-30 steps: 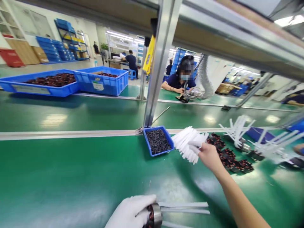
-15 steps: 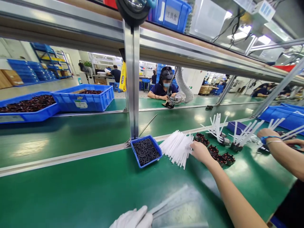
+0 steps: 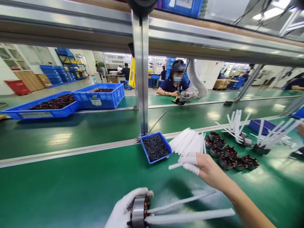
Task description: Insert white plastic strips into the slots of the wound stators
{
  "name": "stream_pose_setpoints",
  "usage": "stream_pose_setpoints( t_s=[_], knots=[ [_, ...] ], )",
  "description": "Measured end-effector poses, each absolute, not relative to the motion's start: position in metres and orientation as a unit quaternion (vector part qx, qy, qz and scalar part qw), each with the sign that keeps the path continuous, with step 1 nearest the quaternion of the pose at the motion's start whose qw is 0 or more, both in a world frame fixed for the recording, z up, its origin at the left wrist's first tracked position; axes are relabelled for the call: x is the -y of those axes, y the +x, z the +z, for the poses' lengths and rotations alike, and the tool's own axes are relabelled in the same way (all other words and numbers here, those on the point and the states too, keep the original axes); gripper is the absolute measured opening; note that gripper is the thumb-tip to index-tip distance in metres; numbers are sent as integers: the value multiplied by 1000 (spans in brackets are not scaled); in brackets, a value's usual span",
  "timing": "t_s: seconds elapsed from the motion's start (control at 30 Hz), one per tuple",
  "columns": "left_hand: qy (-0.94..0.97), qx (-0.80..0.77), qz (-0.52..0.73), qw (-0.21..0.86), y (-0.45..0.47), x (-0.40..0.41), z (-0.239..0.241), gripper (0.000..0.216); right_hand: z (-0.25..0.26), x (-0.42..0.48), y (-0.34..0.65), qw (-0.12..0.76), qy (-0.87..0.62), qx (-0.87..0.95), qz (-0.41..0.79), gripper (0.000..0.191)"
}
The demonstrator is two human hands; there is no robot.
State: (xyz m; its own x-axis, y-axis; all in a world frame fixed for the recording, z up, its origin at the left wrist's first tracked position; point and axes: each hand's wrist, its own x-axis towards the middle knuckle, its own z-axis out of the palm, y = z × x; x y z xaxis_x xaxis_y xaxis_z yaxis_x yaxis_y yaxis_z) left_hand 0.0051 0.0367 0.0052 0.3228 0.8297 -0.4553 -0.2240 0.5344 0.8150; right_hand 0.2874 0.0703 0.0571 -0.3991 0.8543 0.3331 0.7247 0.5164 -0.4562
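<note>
My left hand (image 3: 123, 205), in a white glove, grips a motor stator (image 3: 138, 211) with a metal ring and copper windings. Two long white strips (image 3: 190, 216) stick out of its right side. Fingers of my right hand (image 3: 201, 166) wear white covers and pinch another white strip (image 3: 175, 166), its end pointing left. Just behind that hand lies a pile of white strips (image 3: 186, 141). To the left of the pile, a small blue tray (image 3: 169, 151) holds many short black pins. More stators (image 3: 227, 161) stand grouped to the right of my right hand.
Farther right are stators with upright white strips (image 3: 262, 136) and a dark blue bin (image 3: 262, 126). A metal post (image 3: 142, 76) rises behind the tray, with a thin rod (image 3: 158, 122) beside it. Large blue bins (image 3: 99, 98) stand back left. A person (image 3: 174, 82) works across the bench.
My right hand has drawn back from the pile toward me, with a strip in its fingers. My left hand has risen into view, showing the stator. The view has turned right-to-left, shifting things rightward.
</note>
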Motion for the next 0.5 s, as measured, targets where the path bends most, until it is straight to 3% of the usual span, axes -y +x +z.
stream_pose_setpoints(
  t_s=[0.3,0.5],
  knots=[
    [178,-455,360,795,13,-44,-7,71,32,-55,232,213,-446,843,214,14],
    [145,-394,366,831,12,-43,-20,95,21,-51,208,189,-459,839,224,20]
  ],
)
